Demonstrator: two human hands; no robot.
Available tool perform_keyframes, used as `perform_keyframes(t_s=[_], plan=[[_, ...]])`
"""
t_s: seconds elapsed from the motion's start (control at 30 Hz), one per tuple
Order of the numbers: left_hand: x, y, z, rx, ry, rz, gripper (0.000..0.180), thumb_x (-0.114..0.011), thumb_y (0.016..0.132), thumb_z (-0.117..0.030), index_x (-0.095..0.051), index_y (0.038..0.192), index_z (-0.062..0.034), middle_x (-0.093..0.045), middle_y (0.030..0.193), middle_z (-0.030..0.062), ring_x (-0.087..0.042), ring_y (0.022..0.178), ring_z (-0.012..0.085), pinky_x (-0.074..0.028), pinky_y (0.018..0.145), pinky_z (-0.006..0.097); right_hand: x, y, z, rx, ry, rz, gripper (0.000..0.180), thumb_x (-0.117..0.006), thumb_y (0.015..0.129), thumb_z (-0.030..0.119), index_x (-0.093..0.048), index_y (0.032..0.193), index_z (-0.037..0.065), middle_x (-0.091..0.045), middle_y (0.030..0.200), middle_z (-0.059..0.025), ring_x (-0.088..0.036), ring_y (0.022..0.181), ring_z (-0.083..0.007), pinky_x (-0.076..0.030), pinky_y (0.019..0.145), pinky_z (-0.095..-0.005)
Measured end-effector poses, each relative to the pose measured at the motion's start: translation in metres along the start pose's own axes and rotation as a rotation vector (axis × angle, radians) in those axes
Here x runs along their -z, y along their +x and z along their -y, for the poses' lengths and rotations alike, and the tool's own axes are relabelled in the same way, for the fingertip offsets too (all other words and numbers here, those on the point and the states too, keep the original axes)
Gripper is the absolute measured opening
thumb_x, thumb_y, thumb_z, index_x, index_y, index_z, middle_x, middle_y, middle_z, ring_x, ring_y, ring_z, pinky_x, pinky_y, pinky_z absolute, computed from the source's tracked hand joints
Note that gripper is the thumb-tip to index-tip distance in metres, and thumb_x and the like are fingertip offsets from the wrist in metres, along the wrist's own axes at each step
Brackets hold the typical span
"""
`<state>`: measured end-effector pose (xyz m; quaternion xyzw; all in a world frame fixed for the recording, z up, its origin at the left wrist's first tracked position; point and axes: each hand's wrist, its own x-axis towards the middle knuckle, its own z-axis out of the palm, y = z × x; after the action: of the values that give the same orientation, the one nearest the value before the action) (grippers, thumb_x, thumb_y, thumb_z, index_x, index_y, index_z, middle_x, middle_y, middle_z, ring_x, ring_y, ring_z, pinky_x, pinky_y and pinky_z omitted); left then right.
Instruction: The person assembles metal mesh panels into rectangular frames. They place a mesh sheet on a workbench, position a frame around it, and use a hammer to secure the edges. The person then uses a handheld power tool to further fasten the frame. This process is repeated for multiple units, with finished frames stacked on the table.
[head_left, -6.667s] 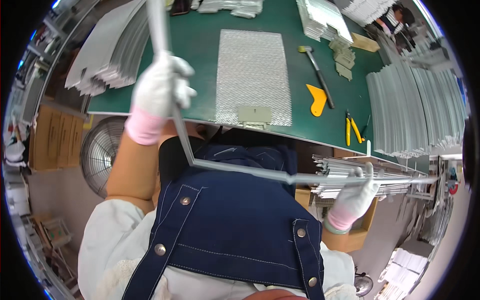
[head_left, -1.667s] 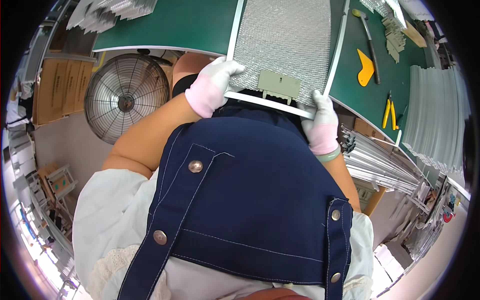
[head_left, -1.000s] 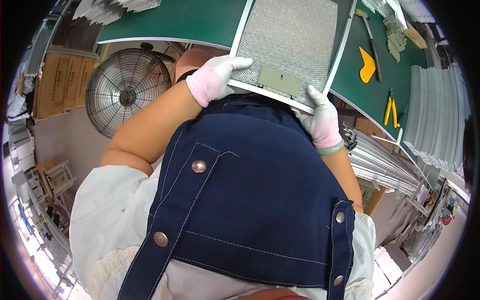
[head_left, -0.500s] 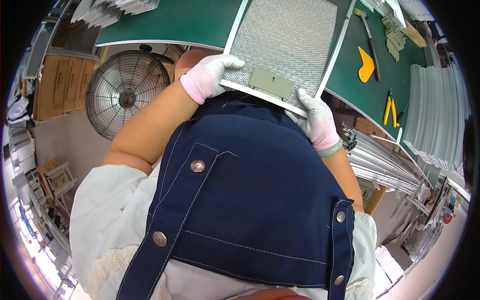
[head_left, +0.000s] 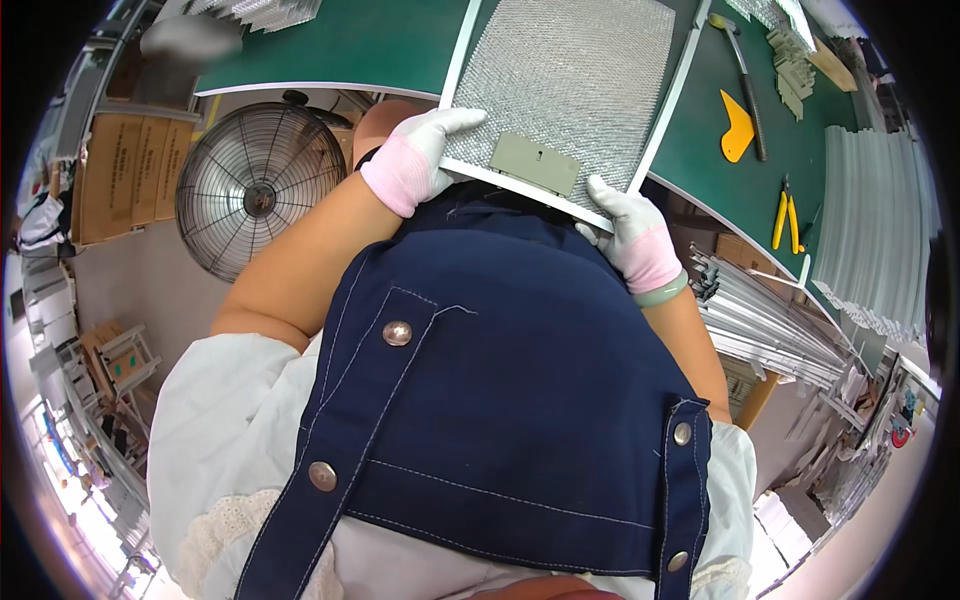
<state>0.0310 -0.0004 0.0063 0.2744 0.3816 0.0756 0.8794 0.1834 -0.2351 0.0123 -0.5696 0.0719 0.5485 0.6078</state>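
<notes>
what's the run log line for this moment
left hand: grips near-left corner of mesh filter panel | right hand: grips near-right corner | panel: flat on green table

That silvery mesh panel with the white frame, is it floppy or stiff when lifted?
Probably stiff: the silvery mesh panel sits flat in its white frame. Likely light, being thin mesh. The gloved left hand and right hand grip only its near edge.
</notes>
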Motion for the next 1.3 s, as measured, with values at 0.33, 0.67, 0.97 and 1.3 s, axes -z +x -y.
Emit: perform_keyframes(t_s=[0.33, 0.67, 0.97, 1.3], plan=[[0.009, -0.002, 0.001, 0.177, 0.081, 0.055, 0.034, -0.053, 0.1, -0.011, -0.053, 0.13, 0.0033, -0.064, 0.121, 0.0175, -0.066, 0.111, 0.0307, -0.055, 0.098, 0.05, -0.009, -0.007, 0.001, 0.077, -0.028, -0.017, 0.022, -0.06, 0.096, 0.016, -0.069, 0.1, -0.004, -0.071, 0.086, -0.011, -0.065, 0.069, -0.0166, -0.051, 0.06, -0.0261], [0.005, -0.023, -0.008, -0.221, 0.596, 0.102, 0.036, -0.055, 0.103, -0.021, -0.055, 0.127, 0.0055, -0.065, 0.115, 0.0094, -0.063, 0.102, 0.0136, -0.05, 0.092, 0.029, 0.013, 0.002, -0.013, 0.488, -0.048, -0.145, 0.026, -0.06, 0.102, 0.028, -0.061, 0.109, 0.003, -0.052, 0.076, 0.0064, -0.041, 0.062, -0.0023, -0.034, 0.056, -0.019], [0.013, -0.017, -0.015, -0.218, 0.809, 0.348, 0.032, -0.052, 0.103, -0.022, -0.056, 0.122, 0.0039, -0.062, 0.107, 0.0043, -0.059, 0.097, 0.0112, -0.05, 0.089, 0.029, 0.035, 0.0, 0.002, 0.501, 0.005, -0.057, 0.026, -0.055, 0.104, 0.026, -0.059, 0.116, 0.003, -0.057, 0.099, 0.0003, -0.054, 0.096, -0.0085, -0.045, 0.087, -0.027], [-0.026, -0.021, -0.05, -0.269, 0.626, 0.44, 0.041, -0.051, 0.103, -0.02, -0.05, 0.133, 0.0072, -0.062, 0.121, 0.0115, -0.059, 0.108, 0.0151, -0.047, 0.098, 0.031, 0.008, -0.024, 0.027, 0.376, 0.007, 0.146, 0.027, -0.052, 0.104, 0.019, -0.052, 0.122, -0.001, -0.057, 0.107, -0.0037, -0.056, 0.098, -0.0119, -0.047, 0.093, -0.0302]])
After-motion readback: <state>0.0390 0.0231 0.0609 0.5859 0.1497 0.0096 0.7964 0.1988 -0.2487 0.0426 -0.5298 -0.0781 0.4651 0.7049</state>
